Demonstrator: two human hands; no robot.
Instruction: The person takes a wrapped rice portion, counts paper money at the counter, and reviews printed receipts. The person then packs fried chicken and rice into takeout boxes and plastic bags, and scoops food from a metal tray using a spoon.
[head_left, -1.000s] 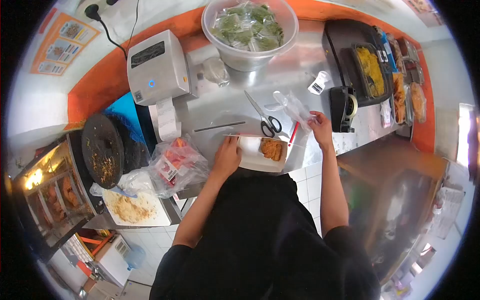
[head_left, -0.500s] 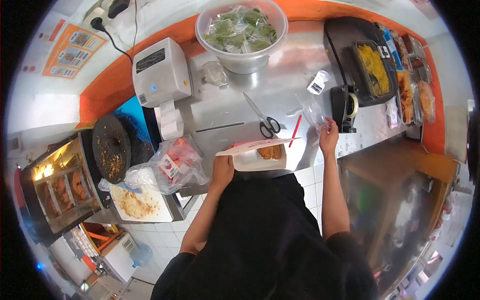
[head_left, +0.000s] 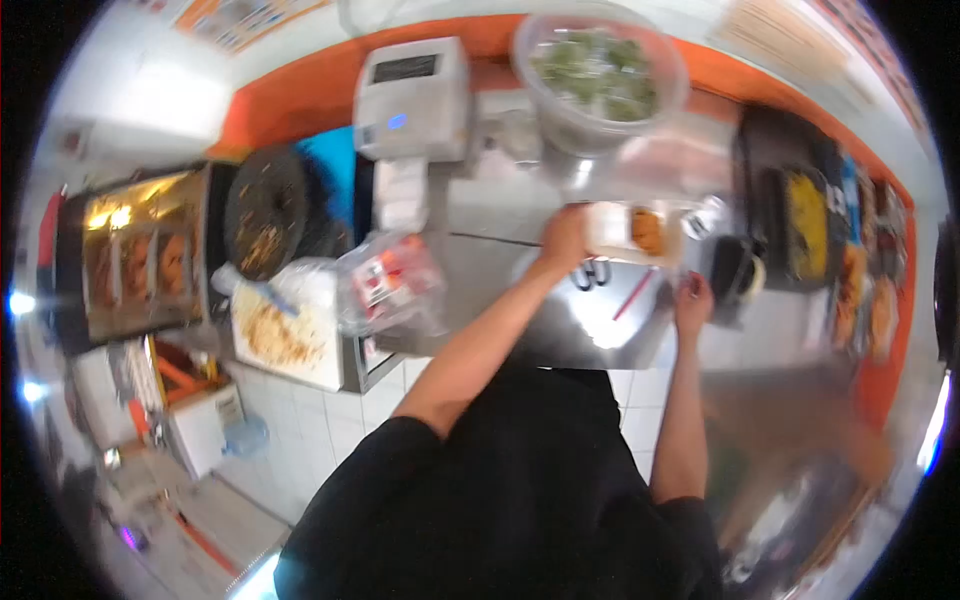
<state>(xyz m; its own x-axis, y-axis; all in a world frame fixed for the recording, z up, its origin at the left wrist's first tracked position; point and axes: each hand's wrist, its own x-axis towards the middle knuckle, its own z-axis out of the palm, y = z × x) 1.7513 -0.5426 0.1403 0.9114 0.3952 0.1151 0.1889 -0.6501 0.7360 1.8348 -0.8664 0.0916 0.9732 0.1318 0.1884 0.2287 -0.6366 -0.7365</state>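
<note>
My left hand (head_left: pixel 566 240) grips the left end of an open white cardboard food box (head_left: pixel 608 230), held over the steel counter. Inside the box lies a brown fried piece of food (head_left: pixel 647 232). Below and right of the box is my right hand (head_left: pixel 693 300), blurred, its fingers curled together; whatever they hold cannot be made out. The black handles of the scissors (head_left: pixel 590 275) show under the box, whose body hides the blades. A red stick-like thing (head_left: pixel 635 294) lies between the scissors and my right hand. Just right of that hand stands a black tape dispenser (head_left: pixel 735 280).
A label printer (head_left: pixel 413 100) and a tub of bagged greens (head_left: pixel 600 90) stand at the back. To the left are a bag of red packets (head_left: pixel 390 285), a crumb-covered white board (head_left: pixel 280 335) and a lit food warmer (head_left: pixel 145 250). A yellow-filled tray (head_left: pixel 807 225) is on the right.
My left hand has carried the food box forward and right, above the scissors. The clear plastic bag by my right hand no longer shows. The whole view has shifted and blurred.
</note>
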